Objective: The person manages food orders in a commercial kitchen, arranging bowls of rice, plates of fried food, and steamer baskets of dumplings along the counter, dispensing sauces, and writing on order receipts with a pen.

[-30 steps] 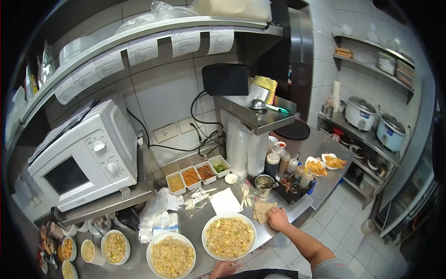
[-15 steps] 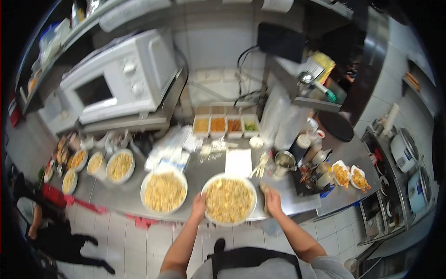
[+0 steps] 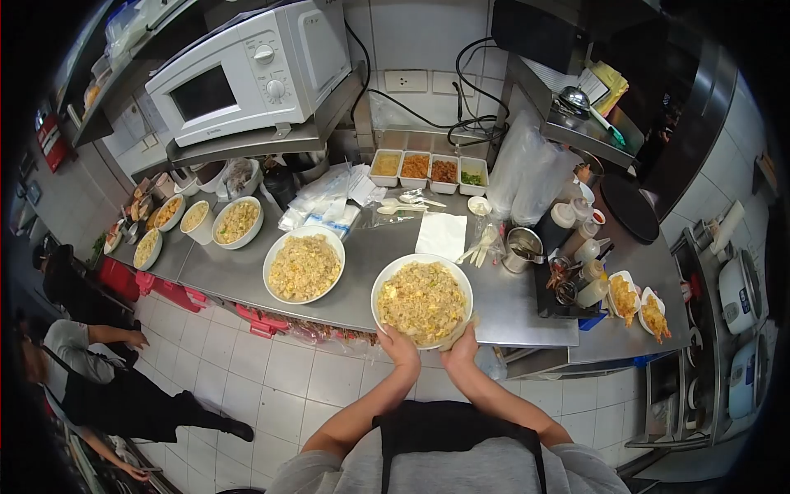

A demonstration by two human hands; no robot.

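Note:
A white bowl [image 3: 381,309] heaped with fried rice [image 3: 422,303] sits at the front edge of the steel counter, right before me. My left hand [image 3: 401,347] grips the bowl's near rim at the left, fingers partly hidden beneath it. At the near right of the same bowl, my right hand [image 3: 461,347] is closed around a beige cloth [image 3: 451,337], pressed against the rim. To the left stands a second bowl of fried rice [image 3: 304,267], apart from both hands. A white napkin [image 3: 443,235] lies just behind the nearer bowl.
Smaller bowls [image 3: 238,222] of food line the counter's left. Four-section toppings [image 3: 444,170] stand at the back, below a microwave [image 3: 247,74]. A metal pitcher [image 3: 522,249], sauce bottles [image 3: 588,251] and fried food dishes [image 3: 623,295] are at right. Another person [image 3: 107,387] is at lower left.
My right hand has moved left with the cloth to the bowl's rim. My left hand has slid from the bowl's left side to its near side. The other person shows more fully.

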